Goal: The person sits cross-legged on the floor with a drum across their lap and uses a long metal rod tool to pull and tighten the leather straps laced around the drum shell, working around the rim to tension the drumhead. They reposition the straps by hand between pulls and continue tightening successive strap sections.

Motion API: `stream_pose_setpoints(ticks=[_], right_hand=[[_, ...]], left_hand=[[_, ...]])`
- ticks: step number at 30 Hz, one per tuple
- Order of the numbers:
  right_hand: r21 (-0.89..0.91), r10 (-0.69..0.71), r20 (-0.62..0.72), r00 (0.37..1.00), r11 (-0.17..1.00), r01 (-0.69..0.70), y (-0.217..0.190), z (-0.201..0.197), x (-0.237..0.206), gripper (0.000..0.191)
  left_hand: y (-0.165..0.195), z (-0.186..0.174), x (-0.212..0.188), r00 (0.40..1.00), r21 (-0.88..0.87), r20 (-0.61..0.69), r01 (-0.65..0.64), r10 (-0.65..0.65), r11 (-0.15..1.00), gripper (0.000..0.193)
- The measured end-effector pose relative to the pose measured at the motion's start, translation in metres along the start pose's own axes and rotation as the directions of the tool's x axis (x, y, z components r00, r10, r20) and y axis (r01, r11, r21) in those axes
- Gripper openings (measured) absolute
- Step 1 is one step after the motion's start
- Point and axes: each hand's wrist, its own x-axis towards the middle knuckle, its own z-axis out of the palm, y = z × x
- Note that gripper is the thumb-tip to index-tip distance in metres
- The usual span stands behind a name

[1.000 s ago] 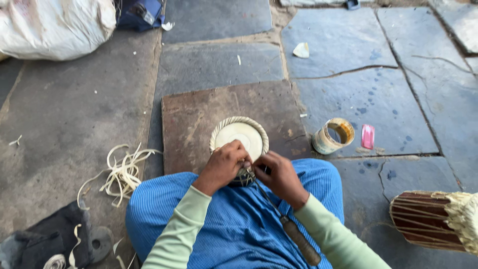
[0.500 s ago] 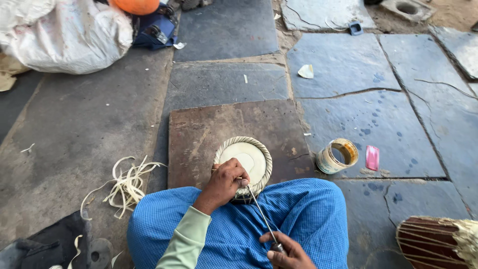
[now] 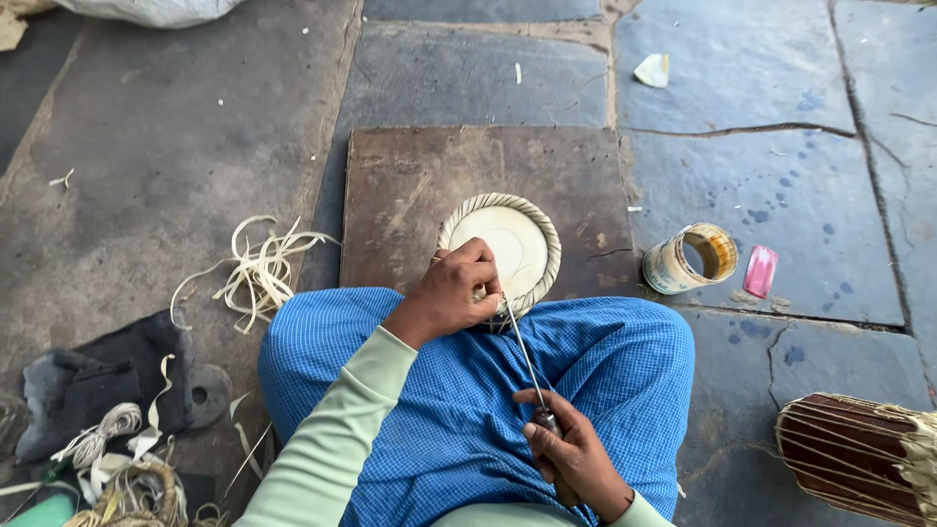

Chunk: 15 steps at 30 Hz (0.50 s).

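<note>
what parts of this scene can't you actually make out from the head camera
- Near rim of the round woven disc: hidden under the left hand.
- Handle of the thin metal tool: hidden inside the right hand.
- Wooden drum: cut off by the right edge.
- White sack: cut off by the top edge.
- Inside of the tipped can: too dark to tell.

tin can lying on its side, right | pink bit just beside it | loose pale strips left | wrapped drum shape near right | brown board middle

Stone-paved craft yard, cane strips
</note>
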Motion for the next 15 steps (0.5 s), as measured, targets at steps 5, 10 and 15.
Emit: stream_pose_setpoints(ticks=[5, 10, 15], right_hand=[[-0.063, -0.042, -0.031, 0.999, 0.997, 0.040, 0.000, 0.004, 0.002, 0.046], [0.048, -0.114, -0.015, 0.993, 0.992, 0.114, 0.014, 0.009, 0.005, 0.048], [-0.066, -0.106, -0.017, 0.994, 0.992, 0.105, 0.020, 0.009, 0.010, 0.045]], left_hand=[[0.011, 0.008, -0.003, 0.995, 0.127, -0.097, -0.023, 0.036, 0.992, 0.008], [0.016, 0.019, -0.007, 0.979, 0.193, -0.197, -0.012, 0.051, 0.981, 0.011], [0.019, 0.027, -0.010, 0.969, 0.225, -0.245, 0.024, 0.032, 0.974, 0.014]])
